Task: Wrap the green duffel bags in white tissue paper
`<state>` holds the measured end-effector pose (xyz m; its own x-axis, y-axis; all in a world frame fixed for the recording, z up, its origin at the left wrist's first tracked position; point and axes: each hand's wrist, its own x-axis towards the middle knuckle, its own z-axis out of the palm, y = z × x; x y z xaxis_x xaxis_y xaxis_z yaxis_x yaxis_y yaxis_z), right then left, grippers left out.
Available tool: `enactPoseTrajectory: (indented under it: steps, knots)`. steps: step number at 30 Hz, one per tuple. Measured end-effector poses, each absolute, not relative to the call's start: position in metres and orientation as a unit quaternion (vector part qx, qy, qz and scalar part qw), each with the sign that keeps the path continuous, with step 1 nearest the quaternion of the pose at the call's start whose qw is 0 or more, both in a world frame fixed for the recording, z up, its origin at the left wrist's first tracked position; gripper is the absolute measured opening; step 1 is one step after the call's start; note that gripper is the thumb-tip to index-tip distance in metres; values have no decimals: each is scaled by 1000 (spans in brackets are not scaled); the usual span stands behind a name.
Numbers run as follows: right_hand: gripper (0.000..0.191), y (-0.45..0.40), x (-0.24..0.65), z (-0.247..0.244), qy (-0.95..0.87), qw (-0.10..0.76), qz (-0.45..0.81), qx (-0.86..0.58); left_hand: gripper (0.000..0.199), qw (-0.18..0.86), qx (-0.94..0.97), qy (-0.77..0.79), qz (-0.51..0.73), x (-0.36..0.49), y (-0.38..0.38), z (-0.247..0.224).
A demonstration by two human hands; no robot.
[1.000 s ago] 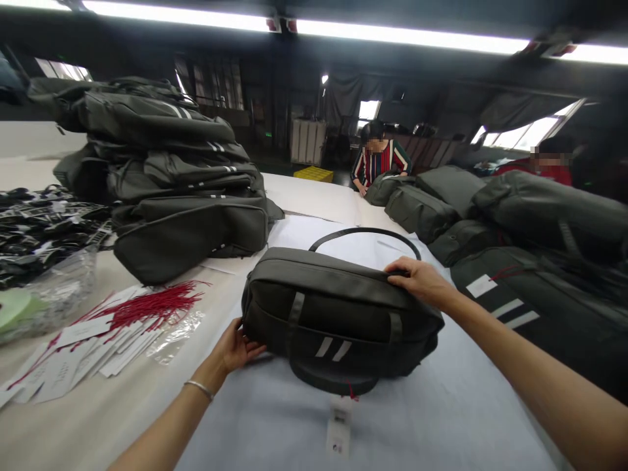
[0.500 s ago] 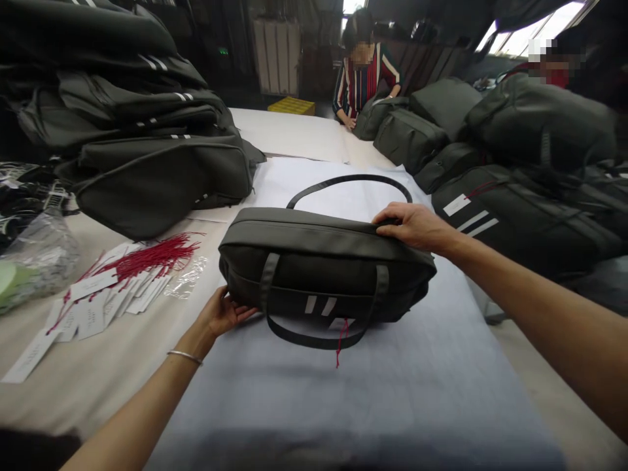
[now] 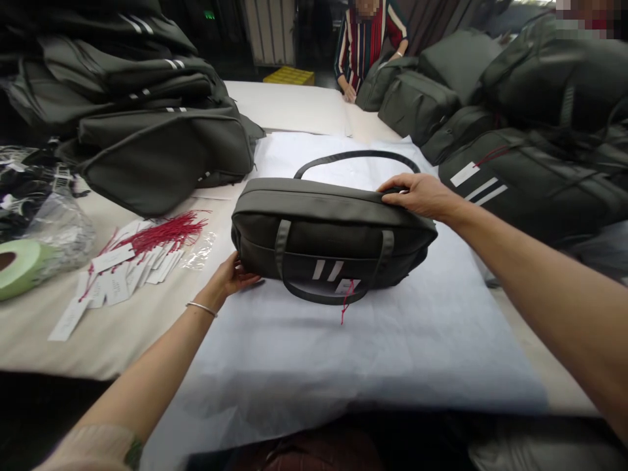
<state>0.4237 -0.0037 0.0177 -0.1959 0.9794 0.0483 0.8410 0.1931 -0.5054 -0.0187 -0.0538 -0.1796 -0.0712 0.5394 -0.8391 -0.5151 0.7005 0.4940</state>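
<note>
A dark green duffel bag [image 3: 304,232] with two white stripes is in front of me over white paper [image 3: 294,353]. One looped handle hangs down its near side; the other arches behind it. From the near side hangs a white tag [image 3: 348,286] on a red cord. My left hand [image 3: 234,276] holds the bag's lower left corner, with part of the fingers tucked beneath it. At the top right, my right hand [image 3: 417,194] grips the upper back edge, thumb and fingers pinching the material. The bag's underside is hidden.
Stacked dark green bags [image 3: 161,150] rise at the left, with more bags [image 3: 534,170] piled on the right. Red-corded tags [image 3: 118,275], a pale green tape roll [image 3: 36,258] and clear plastic lie at left. Across the table stands a person in a striped top [image 3: 370,39].
My view has tipped downward, so the table's near edge shows and everything sits higher in the picture. Both hands keep their hold on the duffel bag, which appears slightly turned.
</note>
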Motion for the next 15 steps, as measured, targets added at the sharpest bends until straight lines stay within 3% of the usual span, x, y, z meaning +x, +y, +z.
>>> enactPoseTrajectory:
  steps: [3, 15]
  knots:
    - [21, -8, 421, 14, -731, 194, 199, -624, 27, 680, 25, 621, 388, -16, -55, -175]
    - [23, -14, 416, 2, -705, 282, 200, -619, 23, 653, 103, 658, 360, -11, -59, -160]
